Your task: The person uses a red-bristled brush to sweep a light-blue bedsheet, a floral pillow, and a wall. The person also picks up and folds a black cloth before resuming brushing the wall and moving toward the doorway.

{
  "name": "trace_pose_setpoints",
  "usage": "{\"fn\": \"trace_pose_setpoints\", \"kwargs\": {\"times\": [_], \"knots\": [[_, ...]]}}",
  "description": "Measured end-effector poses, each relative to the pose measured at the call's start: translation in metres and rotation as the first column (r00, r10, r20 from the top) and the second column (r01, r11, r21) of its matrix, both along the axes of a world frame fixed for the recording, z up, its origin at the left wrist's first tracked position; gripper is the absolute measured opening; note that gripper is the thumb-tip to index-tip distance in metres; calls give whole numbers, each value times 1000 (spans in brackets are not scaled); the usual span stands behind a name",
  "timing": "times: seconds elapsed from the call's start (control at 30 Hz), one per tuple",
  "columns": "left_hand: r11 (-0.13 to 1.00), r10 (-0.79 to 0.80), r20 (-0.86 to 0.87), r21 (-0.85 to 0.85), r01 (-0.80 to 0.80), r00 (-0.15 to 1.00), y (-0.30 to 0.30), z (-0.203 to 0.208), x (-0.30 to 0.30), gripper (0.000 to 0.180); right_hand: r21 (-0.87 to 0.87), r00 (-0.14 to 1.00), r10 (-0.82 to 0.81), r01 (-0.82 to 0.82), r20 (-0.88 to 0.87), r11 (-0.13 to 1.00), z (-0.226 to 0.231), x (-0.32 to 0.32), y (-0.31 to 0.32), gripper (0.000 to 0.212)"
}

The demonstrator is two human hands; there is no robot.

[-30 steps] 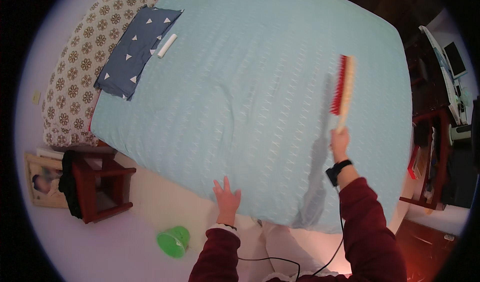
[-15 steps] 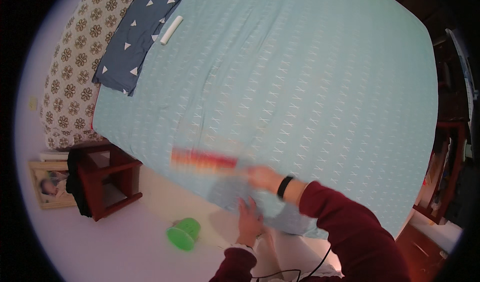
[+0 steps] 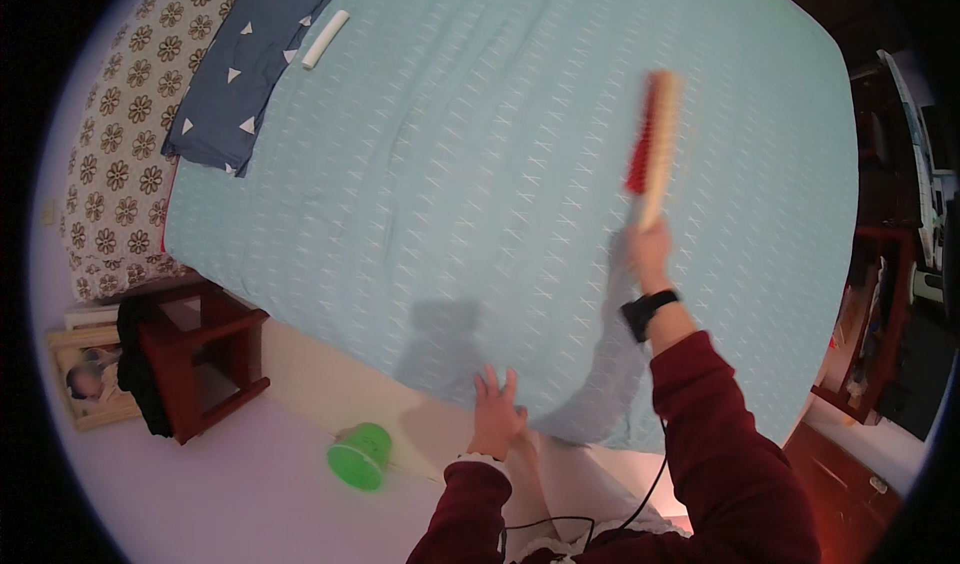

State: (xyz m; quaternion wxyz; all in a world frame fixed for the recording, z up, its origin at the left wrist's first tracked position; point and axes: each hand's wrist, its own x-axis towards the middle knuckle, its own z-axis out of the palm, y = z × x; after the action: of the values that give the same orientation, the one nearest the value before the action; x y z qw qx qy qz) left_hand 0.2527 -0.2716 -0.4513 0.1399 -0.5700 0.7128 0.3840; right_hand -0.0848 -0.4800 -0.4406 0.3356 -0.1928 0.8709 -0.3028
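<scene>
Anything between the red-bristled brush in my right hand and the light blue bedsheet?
Nothing visible. Your right hand holds the red-bristled brush by its pale handle; no object shows between it and the bedsheet.

Brush (image 3: 660,149) in your right fingers (image 3: 647,242): red bristles (image 3: 641,159), pale yellow-cream back. Your sleeves (image 3: 700,394) behind fingers: maroon. Bed sheet (image 3: 450,164) ahead of your left fingers (image 3: 491,379): light blue, rows of white stitch-like crosses. Left of those fingers: bright green bin (image 3: 362,452), red-brown stool (image 3: 215,334). Farther left, ahead: dark blue pillow (image 3: 222,104), white triangles; beige cover (image 3: 125,139), brown flowers.
</scene>
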Motion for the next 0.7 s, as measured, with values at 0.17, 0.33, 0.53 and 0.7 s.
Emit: {"fn": "trace_pose_setpoints", "kwargs": {"times": [0.17, 0.33, 0.53, 0.7], "knots": [[998, -17, -45, 61, 19, 999, 26, 1, 11, 75, -140, -9, 981, -990, 192, 18, 10, 159, 126, 24], [983, -26, -246, 168, 68, 969, 49, 20, 52, 61, -223, -171, 973, -966, 157, -134, 48, 184, 126, 26], [904, 217, -29, -372, -212, 976, -74, 3, 122, 72, -58, 984, 115, -124, -136, 991, 14, 57, 21, 25], [992, 121, 10, -25, -121, 993, -120, -6, 164, 84, -212, 916, -400, 389, -10, 897, -10, 10, -50, 23]]}}
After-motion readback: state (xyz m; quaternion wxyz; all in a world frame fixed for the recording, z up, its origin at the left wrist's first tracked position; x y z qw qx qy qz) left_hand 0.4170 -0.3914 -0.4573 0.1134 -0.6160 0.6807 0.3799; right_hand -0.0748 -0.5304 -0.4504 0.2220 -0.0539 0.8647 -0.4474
